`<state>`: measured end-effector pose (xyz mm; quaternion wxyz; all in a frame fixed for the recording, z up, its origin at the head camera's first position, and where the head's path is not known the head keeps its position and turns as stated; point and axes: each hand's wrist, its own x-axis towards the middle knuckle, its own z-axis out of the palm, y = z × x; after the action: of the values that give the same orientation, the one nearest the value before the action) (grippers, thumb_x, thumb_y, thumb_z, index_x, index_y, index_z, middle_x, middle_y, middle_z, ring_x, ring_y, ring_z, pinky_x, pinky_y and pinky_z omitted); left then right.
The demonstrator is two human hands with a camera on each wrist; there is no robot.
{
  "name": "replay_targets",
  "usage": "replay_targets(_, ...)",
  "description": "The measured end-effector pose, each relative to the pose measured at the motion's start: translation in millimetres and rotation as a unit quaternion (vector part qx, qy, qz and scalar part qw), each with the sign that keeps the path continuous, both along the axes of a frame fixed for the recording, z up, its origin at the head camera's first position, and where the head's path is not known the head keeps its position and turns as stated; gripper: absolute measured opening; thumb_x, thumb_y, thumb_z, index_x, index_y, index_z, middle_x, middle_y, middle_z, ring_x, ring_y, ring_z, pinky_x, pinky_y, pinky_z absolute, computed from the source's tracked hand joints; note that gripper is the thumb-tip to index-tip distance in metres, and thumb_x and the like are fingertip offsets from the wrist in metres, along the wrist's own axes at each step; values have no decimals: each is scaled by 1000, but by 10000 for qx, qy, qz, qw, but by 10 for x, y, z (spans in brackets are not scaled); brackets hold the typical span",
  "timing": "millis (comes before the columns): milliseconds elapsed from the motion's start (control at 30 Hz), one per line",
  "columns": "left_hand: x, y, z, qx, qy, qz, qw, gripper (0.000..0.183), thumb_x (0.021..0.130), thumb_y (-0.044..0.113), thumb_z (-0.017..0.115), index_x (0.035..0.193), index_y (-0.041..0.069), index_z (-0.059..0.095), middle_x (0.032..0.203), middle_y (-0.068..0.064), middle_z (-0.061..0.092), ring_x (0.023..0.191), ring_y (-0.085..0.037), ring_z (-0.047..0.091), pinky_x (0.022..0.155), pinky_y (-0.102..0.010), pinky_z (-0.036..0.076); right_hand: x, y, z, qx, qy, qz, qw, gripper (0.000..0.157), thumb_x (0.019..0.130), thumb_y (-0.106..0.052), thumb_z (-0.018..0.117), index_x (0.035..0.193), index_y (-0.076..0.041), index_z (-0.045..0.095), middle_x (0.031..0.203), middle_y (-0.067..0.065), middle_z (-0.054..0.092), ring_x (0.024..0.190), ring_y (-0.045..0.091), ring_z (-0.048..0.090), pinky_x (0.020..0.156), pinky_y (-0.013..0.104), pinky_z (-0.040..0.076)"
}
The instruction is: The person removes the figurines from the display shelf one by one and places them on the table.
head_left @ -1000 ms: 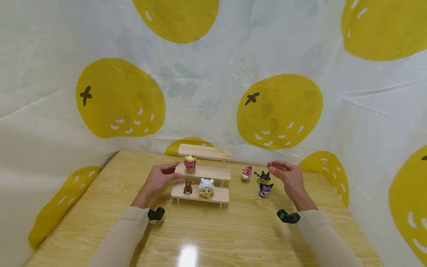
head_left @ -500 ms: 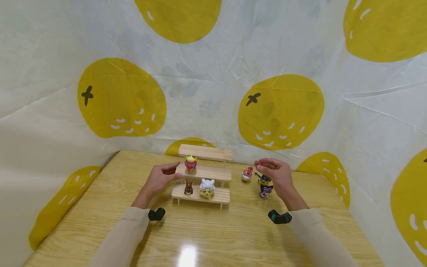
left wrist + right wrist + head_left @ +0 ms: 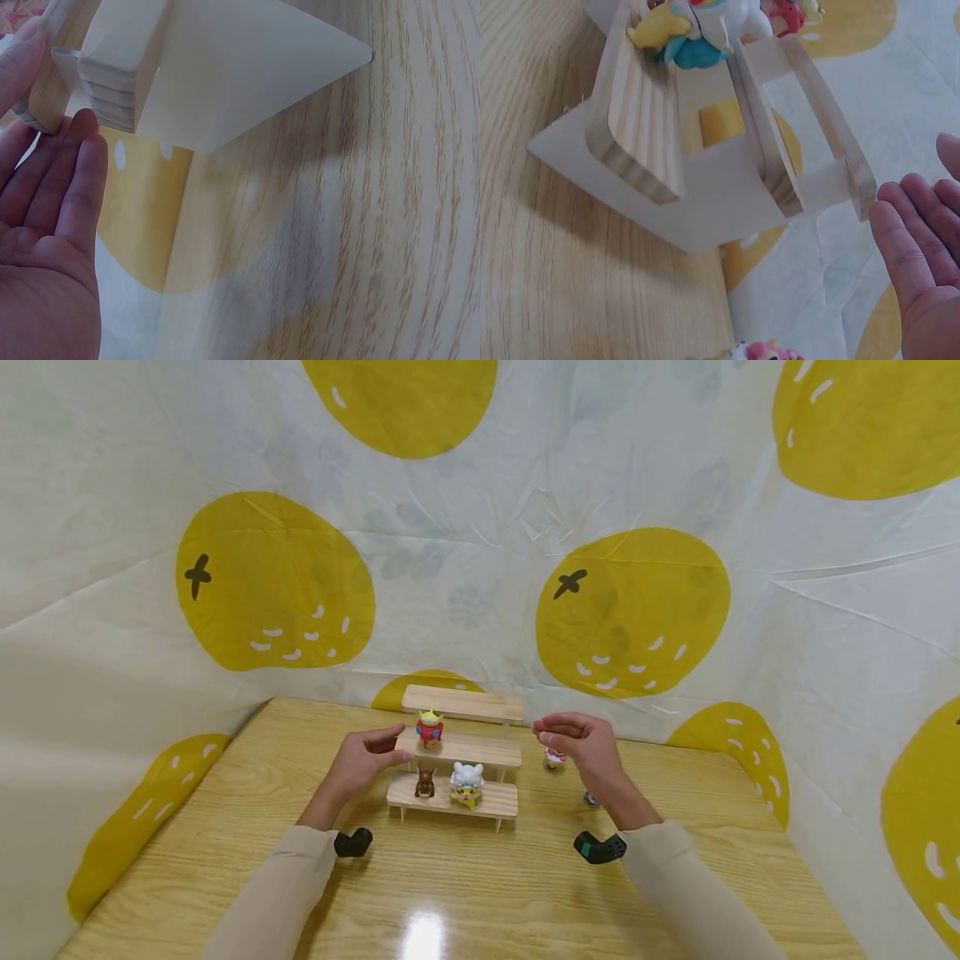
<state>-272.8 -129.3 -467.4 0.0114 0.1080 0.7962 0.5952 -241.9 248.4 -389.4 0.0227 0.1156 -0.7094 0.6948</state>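
Shelf (image 3: pixel 487 751) with three toys (image 3: pixel 467 783) stands on the desk (image 3: pixel 480 885); left grip (image 3: pixel 356 767), fingers extended, at its left end, contact unclear; right grip (image 3: pixel 587 747), relaxed, holding nothing, hovers right of it.

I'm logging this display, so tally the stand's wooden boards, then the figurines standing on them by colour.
Wooden boards: 3
Red figurine with yellow-green head: 1
Brown figurine: 1
White-and-yellow figurine: 1
Total: 6 (3 boards, 3 figurines)
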Motion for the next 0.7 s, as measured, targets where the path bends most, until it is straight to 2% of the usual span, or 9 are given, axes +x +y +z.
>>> replay_targets(100,4,-5,-6,-5,-6,0,10000,64,92,29,82,149,13,59,154,-8,58,139,-34,58,110,-48,53,-4,-91,14,157,-28,33,9999,38,95,-3,74,127,16,64,100,-8,82,95,7,78,76,19,60)
replay_targets(200,1,-5,0,-9,-11,33,10000,65,91,31,83,149,13,60,154,-8,59,138,-34,58,110,-48,53,-13,-184,36,294,-62,95,9995,38,95,-4,74,127,15,65,102,-6,82,96,6,77,84,20,61)
replay_targets(333,-8,1,11,-38,21,72,10000,65,91,31,83,148,12,61,152,-9,60,137,-34,59,109,-48,54,-43,-307,55,313,-139,181,9993,37,94,-3,75,126,14,66,106,2,82,99,10,78,91,23,61)
replay_targets(633,-14,-1,-10,-6,44,40,10000,64,92,29,83,148,11,60,152,-10,59,138,-35,59,109,-45,54,-81,-524,109,517,-207,360,9978,33,94,0,74,125,13,67,119,23,76,110,27,77,90,25,62)
replay_targets(700,-20,-1,-11,-2,37,40,10000,64,91,30,83,148,12,60,152,-11,60,138,-34,59,109,-45,55,-95,-563,114,562,-192,398,9974,32,95,0,73,124,12,68,121,26,75,109,25,77,90,26,62)
